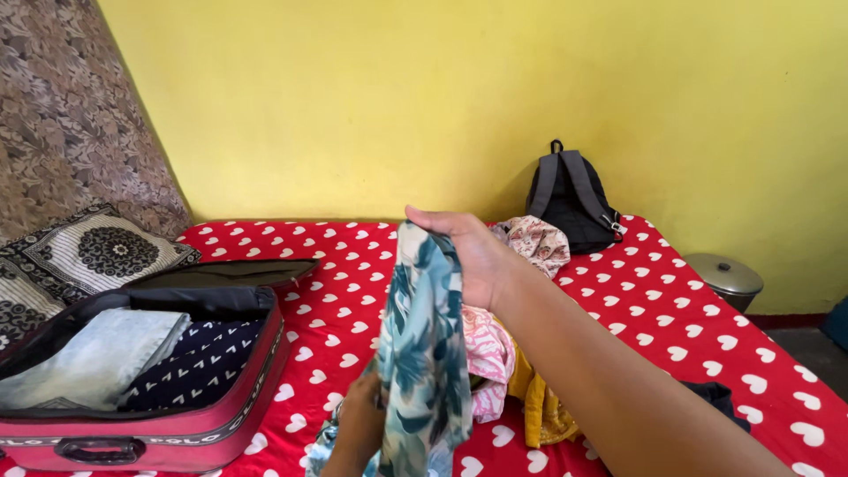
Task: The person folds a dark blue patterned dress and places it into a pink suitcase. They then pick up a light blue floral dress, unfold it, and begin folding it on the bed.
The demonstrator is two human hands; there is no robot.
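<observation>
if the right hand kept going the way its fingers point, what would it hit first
Probably the open suitcase. The right hand, gripping the teal floral cloth, points left across the red bedsheet; depth is unclear, so it might pass behind it.

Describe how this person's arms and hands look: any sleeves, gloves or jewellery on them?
Both are bare. The right hand and its forearm show no sleeve, glove, watch or bangle along the stretch in view. The left hand is gloveless too, with no ring visible, though the leaf-print cloth hides part of it.

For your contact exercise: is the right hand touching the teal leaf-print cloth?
Touching. The head view shows the right hand pinching the cloth's top edge.
</observation>
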